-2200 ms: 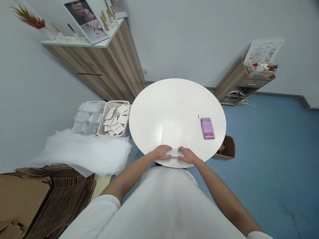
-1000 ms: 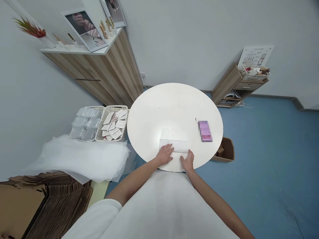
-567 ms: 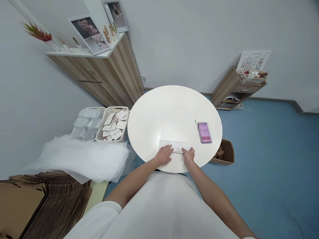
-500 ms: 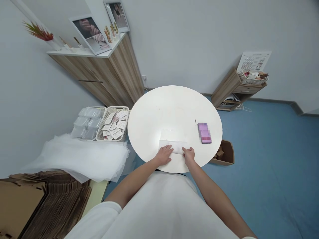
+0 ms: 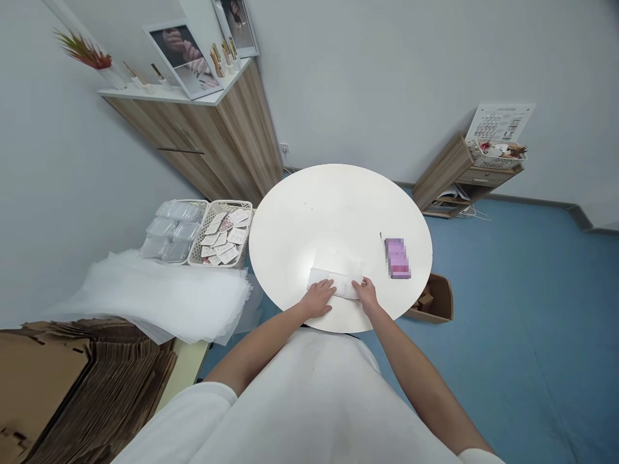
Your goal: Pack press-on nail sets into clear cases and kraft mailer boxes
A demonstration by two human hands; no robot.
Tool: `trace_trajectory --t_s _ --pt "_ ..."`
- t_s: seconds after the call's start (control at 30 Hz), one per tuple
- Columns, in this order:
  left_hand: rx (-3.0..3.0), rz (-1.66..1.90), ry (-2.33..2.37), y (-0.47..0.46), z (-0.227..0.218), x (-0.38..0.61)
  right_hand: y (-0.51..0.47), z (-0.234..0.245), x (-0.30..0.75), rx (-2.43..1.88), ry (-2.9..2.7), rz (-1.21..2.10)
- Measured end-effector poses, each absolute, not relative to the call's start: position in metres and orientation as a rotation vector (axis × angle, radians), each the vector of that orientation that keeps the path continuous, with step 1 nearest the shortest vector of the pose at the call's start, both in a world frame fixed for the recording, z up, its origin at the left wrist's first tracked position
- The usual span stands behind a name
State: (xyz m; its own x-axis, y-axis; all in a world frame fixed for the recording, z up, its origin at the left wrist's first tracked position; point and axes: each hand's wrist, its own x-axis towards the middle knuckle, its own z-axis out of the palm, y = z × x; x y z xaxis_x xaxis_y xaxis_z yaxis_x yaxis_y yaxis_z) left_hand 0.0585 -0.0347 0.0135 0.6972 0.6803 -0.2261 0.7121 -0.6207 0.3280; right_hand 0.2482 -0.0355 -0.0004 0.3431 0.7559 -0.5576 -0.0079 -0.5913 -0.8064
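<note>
On the round white table (image 5: 338,200), near the front edge, lies a flat white folded sheet (image 5: 344,283), perhaps thin packing foam. A paler translucent flap (image 5: 333,260) spreads out behind it. My left hand (image 5: 318,299) rests with fingers spread flat on the left half of the fold. At its right end, my right hand (image 5: 366,291) pinches the edge between thumb and fingers. Whether anything is wrapped inside cannot be seen. To the right of my right hand lies a purple box-like item (image 5: 397,259), its surface pixelated.
Left of the table are a basket of printed cards (image 5: 222,235), a basket of clear plastic packets (image 5: 174,229), a stack of translucent white sheets (image 5: 164,290) and flattened cardboard (image 5: 106,386). An open cardboard box (image 5: 439,299) stands on the floor at right.
My right hand has turned slightly and shifted a little at the sheet's right end. Behind the fold, the translucent flap shows more. My left hand stays on the sheet.
</note>
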Motion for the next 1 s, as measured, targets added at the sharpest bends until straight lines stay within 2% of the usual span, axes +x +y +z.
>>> trace_trajectory --t_s 0.2,0.4,0.6,0.8,0.9,1.0 --pt "2.524 -0.089 1.016 -0.041 0.012 0.061 -0.037 0.003 0.246 -1.906 -0.736 1.255" --pt "2.458 -0.042 1.007 -0.04 0.013 0.06 -0.034 0.016 0.232 -1.687 -0.803 1.525" --pt "2.35 0.141 1.086 -0.045 0.022 0.061 -0.036 0.016 0.224 -1.634 -0.731 1.573" --pt "2.486 -0.037 0.893 -0.047 0.024 0.069 -0.026 0.018 0.24 -1.749 -0.892 1.566" --pt "2.52 -0.072 0.883 -0.047 0.019 0.068 -0.032 0.018 0.25 -1.849 -1.077 1.364" --pt "2.5 -0.075 0.879 -0.045 0.016 0.065 -0.048 0.015 0.25 -1.892 -1.602 0.987"
